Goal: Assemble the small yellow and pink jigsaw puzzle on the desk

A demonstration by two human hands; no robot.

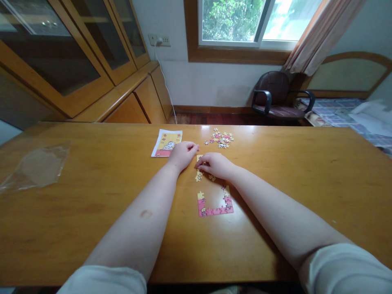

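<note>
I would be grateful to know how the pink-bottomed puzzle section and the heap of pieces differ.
The pink-bottomed puzzle section is joined into a U-shaped border, while the heap of pieces is a jumble. The section lies nearer the camera, the heap farther off. The section is mostly pink with yellow-topped sides; the heap mixes colours throughout. Both lie on the table.

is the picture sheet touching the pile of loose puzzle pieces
Apart: the head view shows a strip of bare tabletop between the picture sheet, on the left, and the pile of loose puzzle pieces, on the right.
</note>
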